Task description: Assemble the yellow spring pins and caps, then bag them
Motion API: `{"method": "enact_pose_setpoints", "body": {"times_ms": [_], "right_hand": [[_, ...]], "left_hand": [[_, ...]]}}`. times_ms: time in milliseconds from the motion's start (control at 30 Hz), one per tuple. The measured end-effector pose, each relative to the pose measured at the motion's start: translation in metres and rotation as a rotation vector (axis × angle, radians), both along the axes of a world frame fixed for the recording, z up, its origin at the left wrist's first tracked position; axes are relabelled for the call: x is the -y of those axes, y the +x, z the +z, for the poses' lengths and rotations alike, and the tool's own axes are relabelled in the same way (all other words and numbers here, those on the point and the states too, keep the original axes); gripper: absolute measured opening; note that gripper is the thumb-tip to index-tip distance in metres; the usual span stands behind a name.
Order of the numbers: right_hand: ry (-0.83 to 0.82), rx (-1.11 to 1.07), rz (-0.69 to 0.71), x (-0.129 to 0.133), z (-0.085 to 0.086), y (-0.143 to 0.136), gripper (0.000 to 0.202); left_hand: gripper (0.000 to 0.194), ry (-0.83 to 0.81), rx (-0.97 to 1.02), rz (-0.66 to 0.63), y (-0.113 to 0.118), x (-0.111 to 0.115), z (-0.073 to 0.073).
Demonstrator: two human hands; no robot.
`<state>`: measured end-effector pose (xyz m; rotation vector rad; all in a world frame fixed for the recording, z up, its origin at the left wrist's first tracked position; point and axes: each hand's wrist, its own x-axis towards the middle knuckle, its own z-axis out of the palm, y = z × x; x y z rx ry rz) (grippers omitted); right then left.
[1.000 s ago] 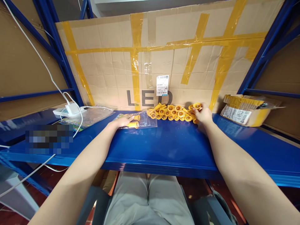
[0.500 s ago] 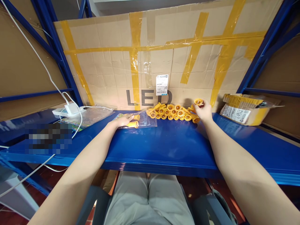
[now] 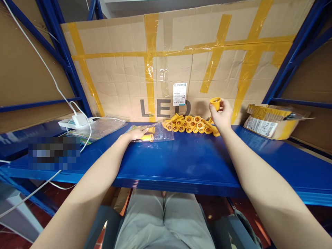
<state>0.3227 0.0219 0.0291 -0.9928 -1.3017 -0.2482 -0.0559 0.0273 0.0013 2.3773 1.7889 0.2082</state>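
Note:
Pinched in the fingers of my right hand [image 3: 222, 113] is a small yellow flashlight [image 3: 215, 101], its wide round head facing up, raised above the right end of a pile. That pile of yellow flashlights [image 3: 194, 125] lies on the blue shelf with most heads pointing toward me. My left hand [image 3: 136, 133] lies flat, fingers stretched out, over a clear plastic bag [image 3: 164, 135]. Two yellow flashlights [image 3: 147, 137] stick out from beneath it, their heads to the right; their handles are hidden by the hand.
A tall cardboard sheet [image 3: 124, 79] with yellow tape stands behind the blue shelf [image 3: 178, 162]. On the right sits a small taped carton [image 3: 269, 122]. A white power strip with a plug [image 3: 79, 120], cables and another clear bag [image 3: 106, 128] lie at the left, beside a blurred dark object [image 3: 54, 152].
My right hand has risen from the right end of the pile, lifting a yellow flashlight up and slightly left. My left hand has stayed in place.

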Motion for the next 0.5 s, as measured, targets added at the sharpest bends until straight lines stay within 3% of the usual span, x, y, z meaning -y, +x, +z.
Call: {"method": "enact_pose_setpoints", "body": {"times_ms": [100,267,400,500], "right_hand": [[-0.071,0.115,0.076,0.010,0.005,-0.020,0.037],[-0.391,0.395,0.240,0.029,0.009,-0.058,0.040],[-0.654,0.770,0.351,0.036,0.001,-0.080,0.030],[-0.764,0.897,0.374,0.032,-0.012,-0.089,0.038]], "left_hand": [[0.065,0.006,-0.005,-0.008,0.000,0.001,0.000],[0.065,0.006,0.012,-0.021,0.000,0.002,0.001],[0.064,0.009,0.029,-0.020,0.000,0.002,0.001],[0.064,0.010,0.044,-0.026,-0.001,0.001,0.000]]}}
